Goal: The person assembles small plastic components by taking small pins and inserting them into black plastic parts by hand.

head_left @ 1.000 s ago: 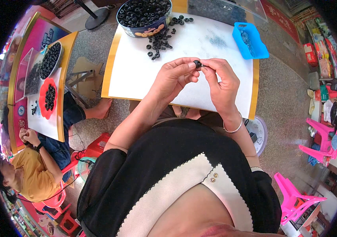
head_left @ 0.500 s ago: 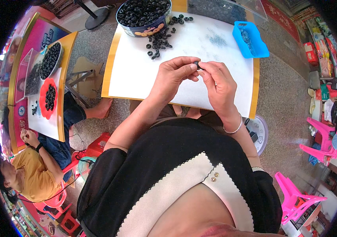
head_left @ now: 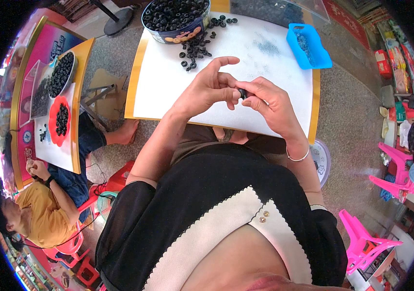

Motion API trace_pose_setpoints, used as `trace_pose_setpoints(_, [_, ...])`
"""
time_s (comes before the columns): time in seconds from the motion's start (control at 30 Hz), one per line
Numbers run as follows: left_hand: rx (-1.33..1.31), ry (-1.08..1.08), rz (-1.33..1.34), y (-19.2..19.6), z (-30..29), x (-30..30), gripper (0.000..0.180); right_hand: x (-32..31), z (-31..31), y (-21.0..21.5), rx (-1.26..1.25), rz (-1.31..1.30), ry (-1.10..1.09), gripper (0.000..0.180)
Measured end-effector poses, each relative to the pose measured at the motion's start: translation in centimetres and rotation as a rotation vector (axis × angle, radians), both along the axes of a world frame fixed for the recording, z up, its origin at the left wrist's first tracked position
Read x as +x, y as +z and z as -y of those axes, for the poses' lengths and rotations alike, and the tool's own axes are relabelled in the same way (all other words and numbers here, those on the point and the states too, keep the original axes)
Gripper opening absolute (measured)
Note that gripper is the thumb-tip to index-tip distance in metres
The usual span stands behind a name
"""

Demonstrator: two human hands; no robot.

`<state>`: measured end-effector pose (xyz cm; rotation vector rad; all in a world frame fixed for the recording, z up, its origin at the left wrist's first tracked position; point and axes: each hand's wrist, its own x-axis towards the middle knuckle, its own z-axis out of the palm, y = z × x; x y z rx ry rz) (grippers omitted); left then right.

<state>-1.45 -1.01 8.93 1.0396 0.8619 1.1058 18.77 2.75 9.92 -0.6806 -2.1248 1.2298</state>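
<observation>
Two hands are seen, the left hand (head_left: 207,89) and the right hand (head_left: 270,104), with one small black ring (head_left: 242,92) held between them. One round tin (head_left: 175,19) full of rings and one blue tray (head_left: 309,46) are seen on the worktop (head_left: 168,87).

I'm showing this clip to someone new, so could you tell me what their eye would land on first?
Probably the two hands meeting over the white table: the left hand and right hand pinch a small black ring between the fingertips. Next, the round tin heaped with black rings at the far edge, and the blue tray far right.
</observation>
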Motion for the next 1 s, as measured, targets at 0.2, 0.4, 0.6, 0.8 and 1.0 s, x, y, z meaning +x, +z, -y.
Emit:
trace_pose_setpoints(0.2, [0.005, -0.055, 0.084, -0.7, 0.1, 0.3, 0.069, -0.3, 0.9, -1.0, 0.141, -0.030, -0.067, 0.029])
trace_pose_setpoints(0.4, [-0.053, 0.000, 0.171, -2.4, 0.5, 0.9, 0.067, -0.6, 0.8, -1.2, 0.082, -0.045, -0.042, 0.030])
trace_pose_setpoints(0.6, [-0.132, -0.023, 0.120, -3.2, 1.0, 0.8, 0.061, -0.4, 1.6, -1.2, 0.199, 0.103, -0.050, 0.033])
trace_pose_setpoints(0.8, [0.302, 0.113, -0.204, -3.0, 1.2, 3.2, 0.070, -2.0, 2.6, -2.9, 0.188, -0.044, -0.128, 0.028])
trace_pose_setpoints(1.0, [0.232, 0.232, 0.068, -3.2, 2.0, 5.7, 0.049, -3.7, 3.3, -2.7, 0.336, -0.095, -0.225, 0.009])
